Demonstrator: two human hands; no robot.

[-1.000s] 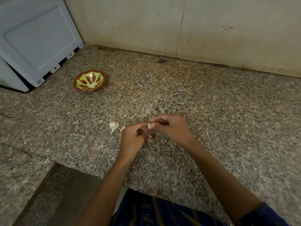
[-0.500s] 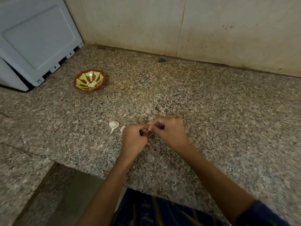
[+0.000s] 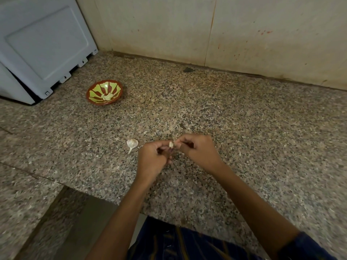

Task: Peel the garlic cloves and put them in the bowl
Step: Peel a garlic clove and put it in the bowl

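Garlic clove, small, pale and part-peeled (image 3: pixel 171 144), sits pinched between both grips above the speckled granite worktop (image 3: pixel 244 128): left hand (image 3: pixel 153 158) grasps it, right hand (image 3: pixel 197 149) pinches its skin; the red-and-green patterned bowl (image 3: pixel 104 92) lies far left, beyond the left grip.

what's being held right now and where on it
A garlic clove, pinched between the fingertips of the left hand and the right hand, one from each side. The exact spot on it is too small to tell.

Speckled granite counter (image 3: pixel 244 128) bears a patterned bowl (image 3: pixel 93 101), garlic bulb (image 3: pixel 132 143) and grey appliance (image 3: pixel 43 49)
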